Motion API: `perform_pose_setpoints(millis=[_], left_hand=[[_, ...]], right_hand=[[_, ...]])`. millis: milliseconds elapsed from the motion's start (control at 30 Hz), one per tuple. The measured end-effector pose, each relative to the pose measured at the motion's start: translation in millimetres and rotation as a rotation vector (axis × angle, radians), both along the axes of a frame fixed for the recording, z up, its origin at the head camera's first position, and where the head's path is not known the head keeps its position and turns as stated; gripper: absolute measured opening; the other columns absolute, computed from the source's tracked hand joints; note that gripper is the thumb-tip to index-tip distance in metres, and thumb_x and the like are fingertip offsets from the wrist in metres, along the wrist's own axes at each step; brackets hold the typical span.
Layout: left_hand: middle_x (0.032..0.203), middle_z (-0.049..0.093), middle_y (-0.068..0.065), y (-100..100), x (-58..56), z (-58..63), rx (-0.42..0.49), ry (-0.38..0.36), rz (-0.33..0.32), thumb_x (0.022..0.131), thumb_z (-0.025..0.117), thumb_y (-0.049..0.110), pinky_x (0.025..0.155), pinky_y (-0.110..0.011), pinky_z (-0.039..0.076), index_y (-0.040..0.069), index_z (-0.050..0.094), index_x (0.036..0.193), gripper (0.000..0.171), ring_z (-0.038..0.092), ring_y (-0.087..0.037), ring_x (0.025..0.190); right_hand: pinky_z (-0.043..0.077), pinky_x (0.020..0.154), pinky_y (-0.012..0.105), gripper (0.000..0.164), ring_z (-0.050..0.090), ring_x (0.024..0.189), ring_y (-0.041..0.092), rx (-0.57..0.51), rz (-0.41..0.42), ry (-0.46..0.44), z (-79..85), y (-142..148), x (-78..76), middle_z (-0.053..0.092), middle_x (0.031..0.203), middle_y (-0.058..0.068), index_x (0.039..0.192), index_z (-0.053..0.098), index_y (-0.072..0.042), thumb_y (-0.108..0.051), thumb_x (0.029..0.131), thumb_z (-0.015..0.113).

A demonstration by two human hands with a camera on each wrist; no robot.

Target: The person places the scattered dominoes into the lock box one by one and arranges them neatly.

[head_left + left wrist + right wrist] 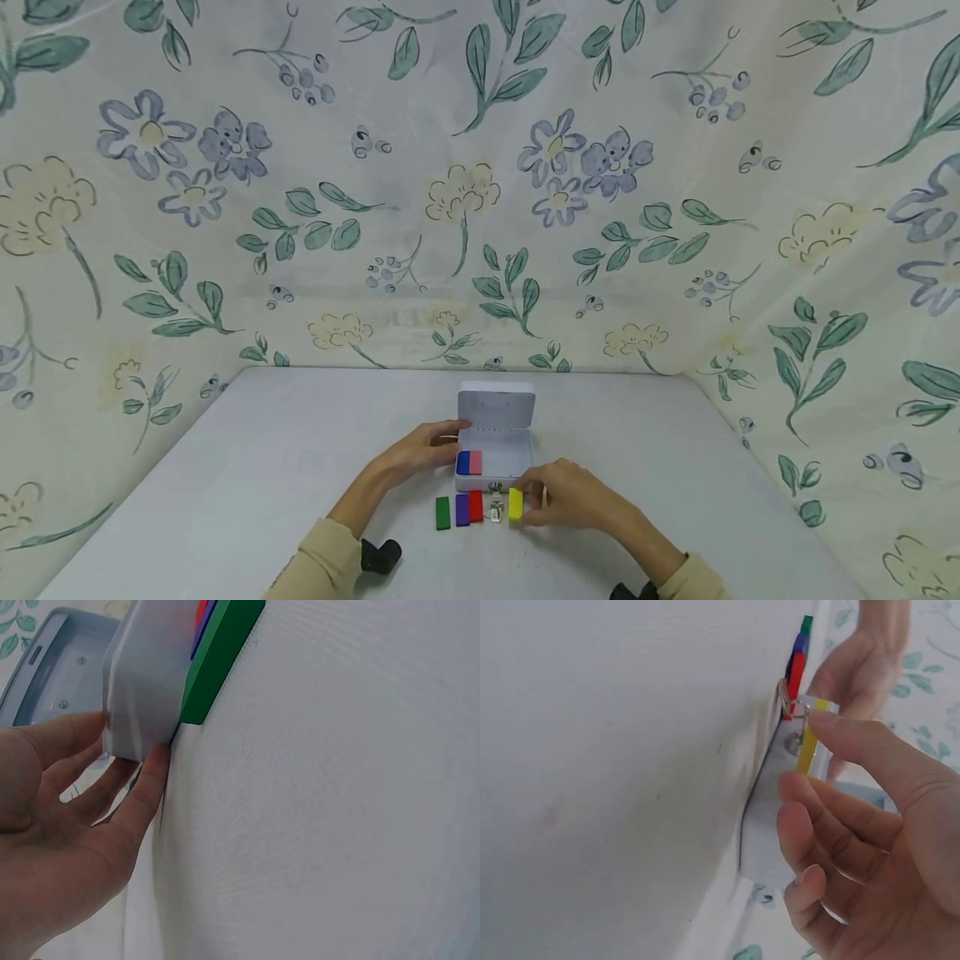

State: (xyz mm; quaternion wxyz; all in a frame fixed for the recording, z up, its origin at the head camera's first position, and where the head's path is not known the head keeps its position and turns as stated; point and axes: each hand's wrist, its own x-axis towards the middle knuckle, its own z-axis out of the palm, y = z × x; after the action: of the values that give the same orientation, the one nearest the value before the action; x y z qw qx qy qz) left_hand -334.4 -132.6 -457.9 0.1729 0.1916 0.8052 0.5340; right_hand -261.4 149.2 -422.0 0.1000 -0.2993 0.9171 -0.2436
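My right hand [567, 497] has the yellow block [515, 506] pinched near its ends, lower centre of the head view, probably light, stiff and kinda slick so ends work, left hand's [422, 447] fingers just resting against the white box [512, 450].

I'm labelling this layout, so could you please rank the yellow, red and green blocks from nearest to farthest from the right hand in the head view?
1. Yellow block: pinched by the right hand.
2. Red block: left of the metal clasp, beside the purple block.
3. Green block: at the row's left end.
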Motion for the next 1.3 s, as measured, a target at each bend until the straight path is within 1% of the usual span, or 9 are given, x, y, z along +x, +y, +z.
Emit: perform_pose_setpoints(millis=[167, 333, 467, 633, 767, 1033, 1200, 1300], left_hand=[[0.154, 0.040, -0.015, -1, -2.0, -1.7, 0.001, 0.002, 0.001, 0.099, 0.055, 0.018, 0.110, -0.054, 0.042, 0.016, 0.045, 0.147, 0.049, 0.038, -0.042, 0.140], [0.154, 0.041, -0.014, -1, -2.6, -2.5, -0.009, 0.007, 0.010, 0.099, 0.056, 0.018, 0.109, -0.054, 0.043, 0.017, 0.046, 0.147, 0.049, 0.039, -0.041, 0.140], [0.154, 0.040, -0.015, -1, -1.5, -2.0, -0.011, 0.009, 0.011, 0.098, 0.056, 0.018, 0.109, -0.054, 0.043, 0.017, 0.047, 0.146, 0.049, 0.039, -0.042, 0.140], [0.154, 0.041, -0.015, 0, 1.2, 0.2, -0.013, 0.004, 0.014, 0.098, 0.056, 0.018, 0.109, -0.054, 0.043, 0.016, 0.047, 0.146, 0.049, 0.040, -0.042, 0.139], [0.154, 0.041, -0.015, 1, 2.6, 1.7, -0.015, 0.003, 0.014, 0.098, 0.056, 0.018, 0.110, -0.055, 0.042, 0.016, 0.047, 0.146, 0.049, 0.039, -0.042, 0.140], [0.154, 0.041, -0.015, 0, 3.1, 1.8, -0.021, -0.004, 0.018, 0.098, 0.056, 0.018, 0.110, -0.054, 0.042, 0.016, 0.046, 0.147, 0.049, 0.039, -0.042, 0.140], [0.155, 0.040, -0.015, -1, 0.5, 0.2, -0.019, -0.007, 0.014, 0.098, 0.056, 0.021, 0.110, -0.055, 0.041, 0.017, 0.046, 0.147, 0.050, 0.038, -0.042, 0.141], [0.155, 0.040, -0.015, -1, -1.0, -1.1, -0.022, -0.004, 0.013, 0.098, 0.057, 0.021, 0.110, -0.055, 0.041, 0.018, 0.046, 0.147, 0.050, 0.038, -0.042, 0.141]], right_hand=[[0.047, 0.058, 0.016, 0.039, 0.051, 0.062, 0.000, -0.041, 0.015, 0.003, 1.4, 3, -3.2, 0.062, 0.073, -0.013, 0.113, 0.071, -0.011, -0.030, 0.081, 0.080], [0.048, 0.058, 0.015, 0.039, 0.052, 0.063, 0.001, -0.062, 0.020, 0.036, 2.4, 5, -5.8, 0.066, 0.081, -0.007, 0.112, 0.071, -0.011, -0.031, 0.080, 0.080], [0.049, 0.059, 0.015, 0.039, 0.052, 0.064, 0.001, -0.065, 0.019, 0.060, 3.9, 6, -7.0, 0.068, 0.086, -0.002, 0.112, 0.072, -0.011, -0.031, 0.080, 0.081], [0.050, 0.060, 0.016, 0.038, 0.055, 0.068, 0.005, -0.076, 0.002, 0.062, 5.5, 8, -9.7, 0.068, 0.088, 0.001, 0.112, 0.071, -0.011, -0.030, 0.080, 0.080], [0.050, 0.061, 0.016, 0.037, 0.056, 0.070, 0.009, -0.080, -0.008, 0.065, 5.3, 10, -14.2, 0.068, 0.089, 0.001, 0.113, 0.071, -0.011, -0.028, 0.081, 0.080], [0.049, 0.061, 0.017, 0.037, 0.056, 0.071, 0.009, -0.083, -0.008, 0.097, 6.1, 12, -23.4, 0.066, 0.087, -0.001, 0.115, 0.070, -0.010, -0.028, 0.083, 0.077], [0.047, 0.059, 0.017, 0.036, 0.056, 0.072, 0.013, -0.087, -0.009, 0.105, 9.9, 11, -27.6, 0.064, 0.086, -0.003, 0.116, 0.069, -0.008, -0.025, 0.085, 0.075], [0.047, 0.059, 0.017, 0.036, 0.056, 0.071, 0.012, -0.087, -0.008, 0.110, 10.6, 10, -30.6, 0.064, 0.086, -0.001, 0.116, 0.069, -0.006, -0.023, 0.085, 0.076]])
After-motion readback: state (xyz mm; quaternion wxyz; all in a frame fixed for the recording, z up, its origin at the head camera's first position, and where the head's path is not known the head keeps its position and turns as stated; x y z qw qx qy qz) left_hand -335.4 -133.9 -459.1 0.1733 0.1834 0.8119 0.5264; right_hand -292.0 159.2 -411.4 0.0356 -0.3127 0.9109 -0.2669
